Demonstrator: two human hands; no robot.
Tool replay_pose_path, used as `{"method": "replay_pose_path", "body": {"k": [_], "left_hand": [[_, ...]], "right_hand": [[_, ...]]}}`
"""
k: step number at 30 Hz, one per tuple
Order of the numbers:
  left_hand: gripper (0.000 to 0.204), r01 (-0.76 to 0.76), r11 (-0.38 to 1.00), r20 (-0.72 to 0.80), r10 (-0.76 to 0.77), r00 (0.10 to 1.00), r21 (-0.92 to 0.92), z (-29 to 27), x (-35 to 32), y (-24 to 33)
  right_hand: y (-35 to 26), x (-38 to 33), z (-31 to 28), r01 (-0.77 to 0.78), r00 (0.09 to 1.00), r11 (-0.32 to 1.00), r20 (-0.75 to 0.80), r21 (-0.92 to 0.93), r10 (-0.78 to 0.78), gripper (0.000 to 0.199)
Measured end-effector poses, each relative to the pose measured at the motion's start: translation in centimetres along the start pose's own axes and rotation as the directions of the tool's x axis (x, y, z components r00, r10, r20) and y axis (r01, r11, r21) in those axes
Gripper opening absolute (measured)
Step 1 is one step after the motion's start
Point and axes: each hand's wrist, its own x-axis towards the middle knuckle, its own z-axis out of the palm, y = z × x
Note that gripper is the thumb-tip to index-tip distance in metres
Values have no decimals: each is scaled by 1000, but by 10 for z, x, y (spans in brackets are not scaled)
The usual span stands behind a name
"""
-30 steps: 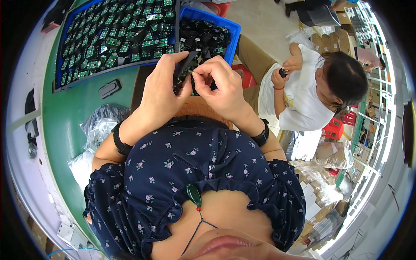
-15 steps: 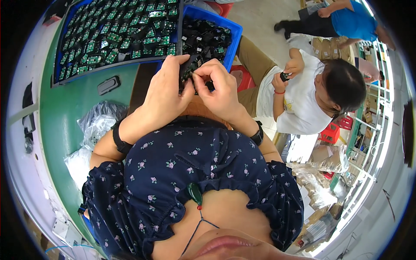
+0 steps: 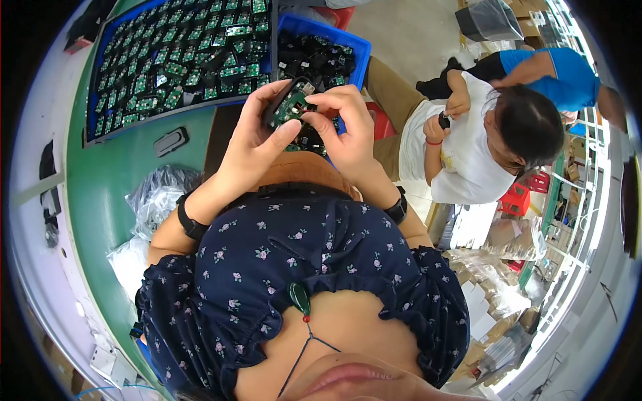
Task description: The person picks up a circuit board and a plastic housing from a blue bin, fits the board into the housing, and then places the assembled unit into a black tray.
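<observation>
A black plastic housing with a green circuit board [image 3: 291,107] in it is tilted up in front of my chest. My left hand [image 3: 255,134] is closed round its left side, the thumb pressed on the lower edge. The thumb and forefinger of my right hand [image 3: 348,127] are brought together at the board's right edge. Whether a small part sits between those fingertips is too fine to make out. Behind my hands stands a blue bin [image 3: 362,57] of similar black pieces with boards.
A large tray [image 3: 90,107] with rows of circuit-board units lies on the green table [image 3: 100,194]. Nearer are a black oval-cornered case [image 3: 172,142] and clear plastic bags [image 3: 164,194]. A seated co-worker [image 3: 468,147] handles a small black part; a person in blue [image 3: 568,80] is behind.
My hands have turned the housing so its board faces up more. My right fingers have shifted slightly right. The person in blue has moved nearer the seated co-worker.
</observation>
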Motion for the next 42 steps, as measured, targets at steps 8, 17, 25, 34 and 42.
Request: {"method": "replay_pose_path", "body": {"k": [8,17,25,34,42], "left_hand": [[36,211,915,68,-199,978,-345,0,6,6],[45,-500,811,29,517,855,304,4,17,-11],[44,-487,831,-37,514,857,270,10,17,-18],[42,-458,844,-9,480,877,279,4,22,-22],[50,-710,427,326,674,663,561,-9,14,-18]], "right_hand": [[-6,3,-2,-16,999,996,-47,82,20,12],[-8,4,22,-30,977,994,-208,104,52,15],[2,4,26,100,974,995,-206,21,-94,20],[16,2,11,-142,990,944,20,297,143,15],[25,-12,8,-627,761,220,527,747,378,26]]}}
